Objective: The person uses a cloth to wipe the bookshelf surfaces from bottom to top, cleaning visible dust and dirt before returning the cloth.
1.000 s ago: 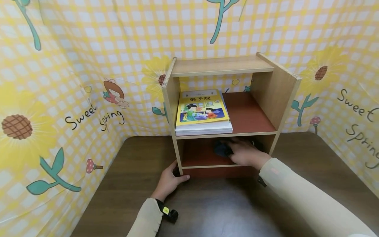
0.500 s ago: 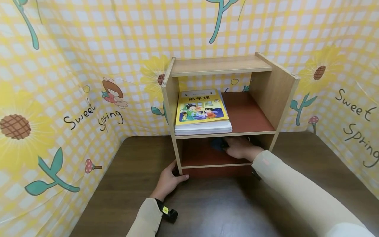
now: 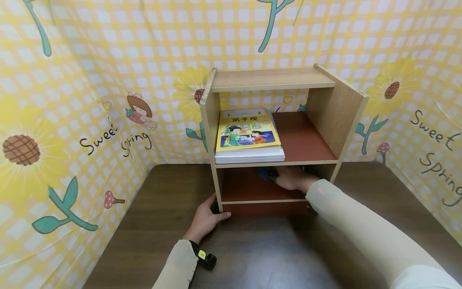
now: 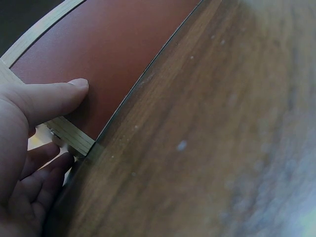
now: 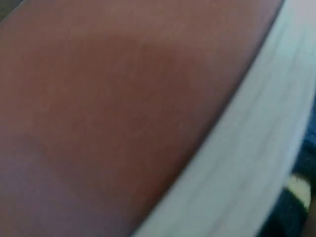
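Observation:
A small wooden bookshelf (image 3: 346,116) with reddish-brown boards stands on the table. My left hand (image 3: 203,220) grips the lower front corner of its left side panel (image 4: 74,136); the thumb lies in front and the fingers reach behind. Inside the lower compartment, my right hand (image 3: 290,178) holds a bunched dark blue cloth (image 3: 264,173) against the lower board (image 3: 249,188). The middle board hides part of the cloth and fingers. In the right wrist view, a dark blue piece (image 5: 281,212) with a yellow patch shows beyond a pale board edge.
Thin books (image 3: 249,130), a yellow cover uppermost, lie stacked at the left of the middle board (image 3: 303,138). A yellow checked cloth backdrop (image 3: 162,40) surrounds the back and sides of the dark wooden table (image 3: 260,253).
My right hand has moved left and deeper into the lower compartment, carrying the blue cloth across the board. The left hand keeps its grip on the side panel.

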Action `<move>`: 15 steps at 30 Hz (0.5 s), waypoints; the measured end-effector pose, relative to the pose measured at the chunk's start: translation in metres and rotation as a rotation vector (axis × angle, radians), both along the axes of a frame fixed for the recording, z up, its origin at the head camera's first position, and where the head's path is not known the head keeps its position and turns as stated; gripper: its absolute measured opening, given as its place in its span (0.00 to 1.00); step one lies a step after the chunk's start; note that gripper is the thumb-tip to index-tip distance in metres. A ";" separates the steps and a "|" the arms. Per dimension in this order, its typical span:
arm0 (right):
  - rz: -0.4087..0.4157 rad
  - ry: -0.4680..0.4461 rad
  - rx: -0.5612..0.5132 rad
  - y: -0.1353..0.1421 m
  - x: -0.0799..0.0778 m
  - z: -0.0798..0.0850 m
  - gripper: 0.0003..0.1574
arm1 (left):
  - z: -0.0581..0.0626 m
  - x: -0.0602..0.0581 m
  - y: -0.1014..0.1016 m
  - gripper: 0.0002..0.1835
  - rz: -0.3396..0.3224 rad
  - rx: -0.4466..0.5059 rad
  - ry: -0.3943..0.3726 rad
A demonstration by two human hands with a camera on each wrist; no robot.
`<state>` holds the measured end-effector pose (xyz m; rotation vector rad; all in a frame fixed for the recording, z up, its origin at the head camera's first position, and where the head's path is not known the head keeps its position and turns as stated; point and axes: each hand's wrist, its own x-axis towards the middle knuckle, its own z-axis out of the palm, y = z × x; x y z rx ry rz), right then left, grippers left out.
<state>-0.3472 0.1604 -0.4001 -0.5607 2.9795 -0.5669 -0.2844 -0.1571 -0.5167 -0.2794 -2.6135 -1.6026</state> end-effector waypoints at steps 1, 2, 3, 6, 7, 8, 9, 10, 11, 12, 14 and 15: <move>-0.006 -0.005 0.000 0.001 -0.001 -0.001 0.42 | 0.000 0.000 0.000 0.47 -0.003 0.001 -0.002; -0.009 -0.004 0.000 0.001 -0.001 -0.001 0.42 | 0.000 0.000 0.000 0.47 -0.005 0.000 -0.005; -0.008 0.003 -0.002 0.002 -0.002 -0.002 0.43 | 0.000 0.000 0.001 0.47 -0.007 0.002 -0.006; 0.001 0.052 -0.014 0.002 -0.006 -0.006 0.46 | -0.001 0.000 0.001 0.47 -0.011 0.007 -0.009; 0.003 0.072 -0.023 0.003 -0.008 -0.006 0.47 | -0.001 -0.001 0.001 0.47 -0.011 0.009 -0.008; 0.000 0.081 -0.035 0.003 -0.008 -0.007 0.48 | 0.000 -0.001 0.002 0.46 -0.012 0.007 -0.007; -0.007 0.089 -0.042 0.003 -0.009 -0.007 0.48 | 0.000 -0.001 0.002 0.46 -0.014 0.006 -0.004; -0.019 0.095 -0.044 0.003 -0.010 -0.006 0.48 | 0.000 -0.001 0.002 0.46 -0.017 0.003 -0.002; -0.034 0.097 -0.041 0.004 -0.011 -0.006 0.48 | 0.000 -0.002 0.003 0.47 -0.020 0.001 0.000; -0.050 0.095 -0.042 0.004 -0.012 -0.005 0.48 | 0.001 -0.002 0.003 0.47 -0.023 0.001 0.000; -0.071 0.094 -0.028 0.004 -0.013 -0.003 0.47 | 0.001 -0.003 0.004 0.47 -0.029 0.001 0.003; -0.083 0.101 -0.011 0.004 -0.014 -0.002 0.48 | 0.001 -0.003 0.004 0.47 -0.033 0.003 0.005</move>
